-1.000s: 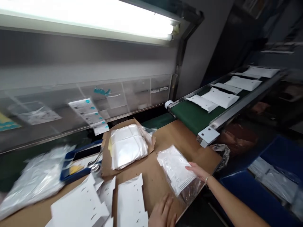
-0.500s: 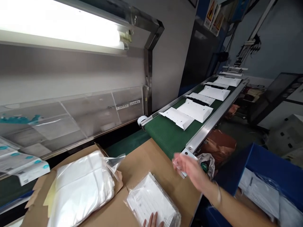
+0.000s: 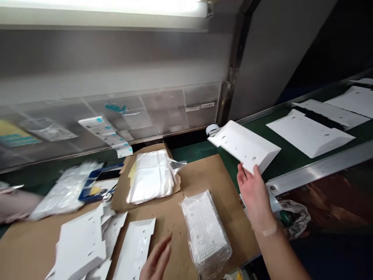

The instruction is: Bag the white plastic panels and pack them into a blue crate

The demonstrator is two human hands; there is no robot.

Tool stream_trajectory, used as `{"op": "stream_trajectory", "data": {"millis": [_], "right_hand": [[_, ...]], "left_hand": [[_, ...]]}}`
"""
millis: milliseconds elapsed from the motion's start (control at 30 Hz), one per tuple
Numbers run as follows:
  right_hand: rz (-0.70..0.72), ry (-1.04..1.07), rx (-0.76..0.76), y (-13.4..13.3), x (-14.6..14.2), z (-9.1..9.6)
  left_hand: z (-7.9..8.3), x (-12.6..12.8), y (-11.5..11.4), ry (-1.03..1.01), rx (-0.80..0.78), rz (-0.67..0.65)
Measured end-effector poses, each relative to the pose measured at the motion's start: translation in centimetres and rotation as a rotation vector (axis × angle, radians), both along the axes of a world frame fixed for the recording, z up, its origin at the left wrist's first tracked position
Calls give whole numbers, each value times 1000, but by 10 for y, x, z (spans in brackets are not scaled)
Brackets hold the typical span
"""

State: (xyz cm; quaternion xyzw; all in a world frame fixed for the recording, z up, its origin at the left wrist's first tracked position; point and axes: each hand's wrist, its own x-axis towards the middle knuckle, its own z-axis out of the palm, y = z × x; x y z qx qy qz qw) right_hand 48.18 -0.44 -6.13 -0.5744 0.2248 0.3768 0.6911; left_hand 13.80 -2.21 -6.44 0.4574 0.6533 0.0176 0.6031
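Note:
My right hand [image 3: 255,192] grips the near edge of a flat white card piece [image 3: 244,144] and holds it tilted above the start of the green conveyor belt [image 3: 291,157]. My left hand [image 3: 155,260] hovers open, fingers stretched, low over the brown cardboard sheet [image 3: 201,173], between a flat white card blank [image 3: 134,249] and a clear plastic bag of white pieces [image 3: 206,231]. More white card blanks [image 3: 80,245] lie stacked to the left. Further white card pieces [image 3: 309,134] ride on the belt to the right.
An open brown carton holds a bagged white bundle [image 3: 150,177] behind the cardboard. A blue tray [image 3: 99,182] and loose plastic bags [image 3: 62,190] sit at the left. Clear acrylic bins [image 3: 163,111] with labels line the back wall. The belt's metal rail [image 3: 320,169] runs at the right.
My right hand, empty and reaching toward the belt before, now holds a white card piece lifted off it. My left hand has come off the plastic bag. The view swung back left.

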Motion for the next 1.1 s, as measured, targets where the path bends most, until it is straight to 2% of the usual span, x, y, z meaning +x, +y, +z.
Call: {"op": "stream_trajectory", "data": {"millis": [67,133,200,300,367,400,467,500,600,667,733,800,867,1000,1100], "right_hand": [[180,68,-57,-27,-47,19],[359,182,-98,-48,-83,36],[557,267,-89,-60,-109,44],[793,260,-21,-61,-140,36],[877,234,-24,-56,-159,23],[900,247,-47,-53,-169,18],[890,316,-101,-44,-188,15],[854,357,-98,-39,-197,18],[725,403,90,-18,-232,46],[704,309,218,-4,-259,67],[708,196,242,4,-286,80],[699,150,224,5,-309,83],[682,160,223,2,-326,81],[636,137,199,-5,-345,80],[649,113,166,-1,-352,83]], "left_hand": [[23,0,20,-73,10,307],[36,-6,34,-251,-68,586],[44,-17,39,-397,-226,755],[58,-40,36,-419,-403,800],[70,-62,32,-375,-389,778],[77,-75,32,-340,-334,759],[89,-106,35,-233,-163,661],[95,-122,38,-181,-58,571],[107,-164,48,-101,235,141],[114,-183,54,-100,459,-138],[120,-197,56,-45,732,-381],[125,-209,57,35,976,-561],[128,-223,57,85,1094,-662],[128,-247,62,79,1133,-701],[123,-258,70,61,1164,-800]]}}
